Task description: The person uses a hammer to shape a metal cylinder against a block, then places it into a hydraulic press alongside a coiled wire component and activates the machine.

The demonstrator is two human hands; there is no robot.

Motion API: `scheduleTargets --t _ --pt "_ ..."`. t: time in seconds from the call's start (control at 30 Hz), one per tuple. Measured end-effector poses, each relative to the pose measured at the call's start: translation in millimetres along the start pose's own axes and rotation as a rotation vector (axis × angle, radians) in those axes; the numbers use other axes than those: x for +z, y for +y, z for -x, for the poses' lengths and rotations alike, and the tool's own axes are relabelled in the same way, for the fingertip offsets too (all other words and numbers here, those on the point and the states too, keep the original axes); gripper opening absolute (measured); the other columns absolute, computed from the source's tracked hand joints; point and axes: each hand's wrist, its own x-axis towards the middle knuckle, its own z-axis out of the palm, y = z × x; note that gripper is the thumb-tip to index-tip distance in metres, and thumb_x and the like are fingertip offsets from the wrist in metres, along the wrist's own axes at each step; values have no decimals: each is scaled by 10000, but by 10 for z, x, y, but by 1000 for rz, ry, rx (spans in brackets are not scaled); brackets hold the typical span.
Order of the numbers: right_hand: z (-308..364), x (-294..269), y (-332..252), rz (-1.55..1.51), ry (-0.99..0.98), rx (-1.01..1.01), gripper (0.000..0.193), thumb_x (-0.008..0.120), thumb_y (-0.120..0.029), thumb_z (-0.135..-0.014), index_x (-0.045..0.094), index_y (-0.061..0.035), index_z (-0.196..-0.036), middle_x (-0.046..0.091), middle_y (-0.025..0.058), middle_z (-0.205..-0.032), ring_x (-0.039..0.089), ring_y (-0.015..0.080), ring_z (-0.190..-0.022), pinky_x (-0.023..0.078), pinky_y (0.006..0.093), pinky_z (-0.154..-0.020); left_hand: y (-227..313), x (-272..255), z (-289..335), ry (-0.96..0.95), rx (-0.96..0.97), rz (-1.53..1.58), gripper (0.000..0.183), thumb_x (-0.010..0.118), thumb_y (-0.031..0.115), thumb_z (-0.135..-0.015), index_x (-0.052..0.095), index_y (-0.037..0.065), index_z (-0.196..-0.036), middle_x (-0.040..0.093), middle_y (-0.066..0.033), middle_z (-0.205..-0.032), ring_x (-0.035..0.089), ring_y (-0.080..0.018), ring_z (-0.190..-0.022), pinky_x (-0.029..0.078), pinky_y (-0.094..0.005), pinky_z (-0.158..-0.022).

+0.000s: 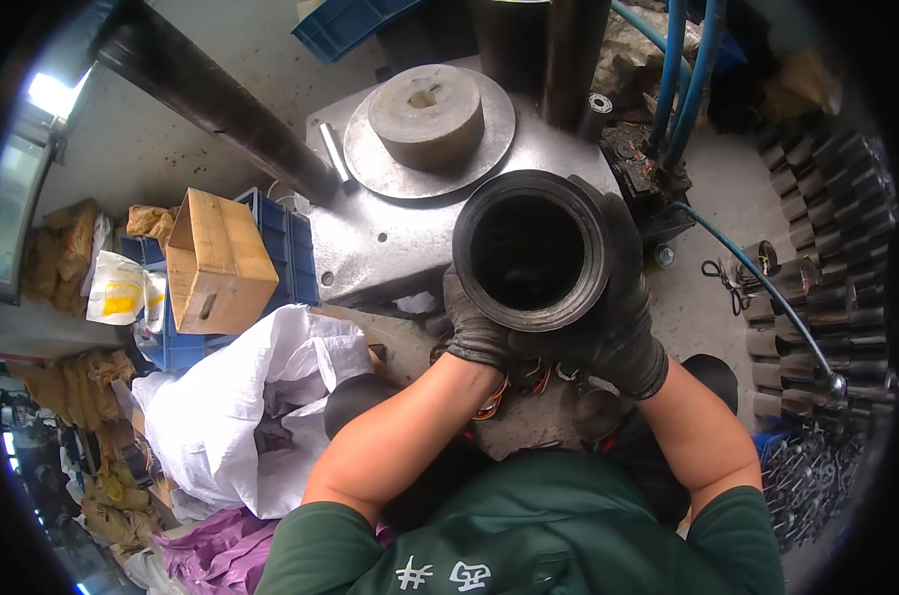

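Note:
A black cylindrical metal housing (531,315) is between my two hands, its round open end turned up toward me. My left hand (472,319), in a dark glove, closes on its lower left side. On the right side my right hand (630,322), gloved too, wraps around the wall with its fingers reaching to the far edge. The bore is dark, so its inside cannot be made out. Just beyond the housing lies a metal press bed (390,238). A thick round steel block (429,124) sits there on a wider disc (370,178), with a short metal rod (334,152) beside it.
Dark columns (211,99) rise around the bed. Blue hoses (672,79) hang at the back right. Rows of dark metal cylinders (816,238) stand at right, above piled small metal parts (806,476). A cardboard box (221,268) and white sack (211,407) are at left.

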Motion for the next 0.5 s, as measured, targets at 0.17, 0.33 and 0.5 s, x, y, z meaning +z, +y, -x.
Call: scheduleTargets --t 0.17,0.33,0.5 --pt "-176 -196 -141 77 -45 -79 631 956 -304 -646 625 -90 -1139 532 254 -1431 524 439 -1328 427 516 -1123 67 566 333 54 -90 53 620 366 498 -1022 543 44 -1406 594 -172 -1380 564 -334 -1265 471 -471 -1106" --pt "-385 -200 -331 109 -16 -101 435 966 -215 -597 630 -80 -838 579 250 -1377 591 424 -1269 505 479 -1038 232 666 499 135 -176 142 672 401 537 -982 500 80 -1465 546 -176 -1461 516 -369 -1341 411 -505 -1163" --pt "-967 -220 -504 -40 128 -127 308 910 -105 -720 693 -101 -939 640 172 -1332 660 322 -1213 563 423 -981 583 973 340 -241 142 -97 668 465 501 -1001 477 36 -1480 570 -165 -1431 559 -326 -1308 460 -463 -1114"
